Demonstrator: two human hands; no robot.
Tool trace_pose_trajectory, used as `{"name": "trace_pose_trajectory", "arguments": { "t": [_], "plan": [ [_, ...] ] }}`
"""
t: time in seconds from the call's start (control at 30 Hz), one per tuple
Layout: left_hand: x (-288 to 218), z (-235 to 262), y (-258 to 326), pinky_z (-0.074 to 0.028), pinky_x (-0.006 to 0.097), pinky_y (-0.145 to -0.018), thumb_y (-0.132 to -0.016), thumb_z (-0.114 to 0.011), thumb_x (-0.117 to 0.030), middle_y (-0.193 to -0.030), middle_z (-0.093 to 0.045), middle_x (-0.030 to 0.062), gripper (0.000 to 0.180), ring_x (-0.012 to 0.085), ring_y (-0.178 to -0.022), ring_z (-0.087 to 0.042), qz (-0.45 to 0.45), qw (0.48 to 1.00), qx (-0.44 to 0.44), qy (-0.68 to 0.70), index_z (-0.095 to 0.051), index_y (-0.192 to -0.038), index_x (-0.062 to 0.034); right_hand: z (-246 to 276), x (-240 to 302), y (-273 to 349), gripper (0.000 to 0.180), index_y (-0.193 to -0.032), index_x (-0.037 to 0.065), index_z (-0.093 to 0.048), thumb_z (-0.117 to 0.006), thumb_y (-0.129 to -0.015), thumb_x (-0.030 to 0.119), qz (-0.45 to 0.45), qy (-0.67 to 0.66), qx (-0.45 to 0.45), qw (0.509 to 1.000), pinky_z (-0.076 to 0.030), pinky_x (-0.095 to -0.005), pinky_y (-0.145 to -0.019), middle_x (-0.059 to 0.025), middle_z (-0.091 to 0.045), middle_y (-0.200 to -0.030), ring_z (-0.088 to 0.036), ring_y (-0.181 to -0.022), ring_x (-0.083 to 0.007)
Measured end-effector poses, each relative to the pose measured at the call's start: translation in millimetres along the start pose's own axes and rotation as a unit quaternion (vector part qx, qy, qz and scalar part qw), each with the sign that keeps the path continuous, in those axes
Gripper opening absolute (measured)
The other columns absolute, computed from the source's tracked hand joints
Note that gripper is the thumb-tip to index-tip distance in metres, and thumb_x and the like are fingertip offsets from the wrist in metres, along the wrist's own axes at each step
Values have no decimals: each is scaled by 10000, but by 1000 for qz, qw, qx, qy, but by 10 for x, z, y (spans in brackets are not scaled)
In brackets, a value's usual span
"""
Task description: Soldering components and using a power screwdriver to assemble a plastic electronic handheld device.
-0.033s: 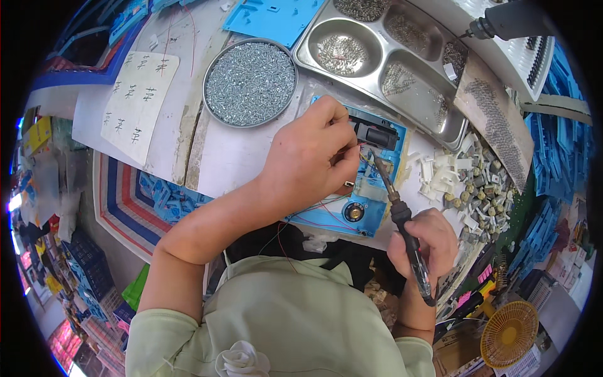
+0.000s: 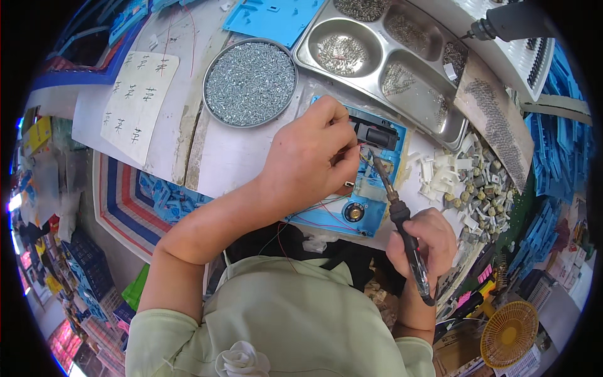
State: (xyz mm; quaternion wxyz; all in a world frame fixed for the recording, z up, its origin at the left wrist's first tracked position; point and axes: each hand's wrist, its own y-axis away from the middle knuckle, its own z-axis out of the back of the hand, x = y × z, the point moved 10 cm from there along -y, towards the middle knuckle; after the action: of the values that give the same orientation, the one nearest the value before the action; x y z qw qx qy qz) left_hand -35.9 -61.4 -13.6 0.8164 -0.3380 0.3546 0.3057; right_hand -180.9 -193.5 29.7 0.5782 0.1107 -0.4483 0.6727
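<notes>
My right hand (image 2: pixel 430 242) grips the dark handle of a soldering iron (image 2: pixel 407 235). Its metal tip points up and left into an open blue plastic housing (image 2: pixel 377 217), close to my left fingertips. Over the left part of that housing, my left hand (image 2: pixel 317 151) has thumb and fingers pinched together. Thin coloured wires show beside the fingertips, but what they pinch is hidden. A black part (image 2: pixel 378 135) sits in the housing's far end, and a round speaker-like part (image 2: pixel 353 212) in the near end. Loose red and green wires trail over the near edge.
A round tray (image 2: pixel 250 81) of small metal pins stands behind my left hand. Beyond the housing lies a steel compartment tray (image 2: pixel 306 53) with small parts. White plastic pieces and small motors (image 2: pixel 474 188) are heaped at right. An electric screwdriver (image 2: pixel 509 22) hangs at upper right.
</notes>
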Motion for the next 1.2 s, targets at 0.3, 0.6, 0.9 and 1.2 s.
{"name": "trace_pose_trajectory", "arguments": {
  "t": [0.3,0.6,0.9,1.2],
  "plan": [
    [0,0,-4,-495,328,-610,-781,-751,-7,-900,-555,99,82,219,-710,-584,-8,1000,-12,-1,-678,-820,-4,-56,-36,-19,346,-1029,80,-626,-805,-739,23,9,11,7,1000,-435,-329,-512,-57,-587,-665,-566,-537,-237],
    [-13,3,-7,-496,323,-598,-784,-743,0,-908,-561,99,79,212,-702,-588,-7,1000,-7,-2,-672,-818,-3,-57,-19,-33,350,-1039,84,-617,-803,-748,29,23,17,6,1000,-441,-324,-517,-53,-593,-672,-569,-538,-230],
    [-26,1,-13,-493,316,-577,-787,-739,5,-911,-557,97,86,204,-689,-587,-12,1000,-11,-4,-656,-810,1,-64,-7,-50,358,-1047,88,-614,-802,-750,22,25,19,13,999,-442,-327,-523,-50,-599,-675,-575,-548,-230],
    [-20,-18,-12,-500,325,-576,-773,-744,16,-907,-554,97,112,211,-691,-593,-9,1000,-14,-8,-636,-795,-3,-42,-18,-20,343,-1032,82,-621,-809,-749,35,25,17,16,999,-439,-331,-519,-60,-601,-673,-573,-549,-240]
  ]
}}
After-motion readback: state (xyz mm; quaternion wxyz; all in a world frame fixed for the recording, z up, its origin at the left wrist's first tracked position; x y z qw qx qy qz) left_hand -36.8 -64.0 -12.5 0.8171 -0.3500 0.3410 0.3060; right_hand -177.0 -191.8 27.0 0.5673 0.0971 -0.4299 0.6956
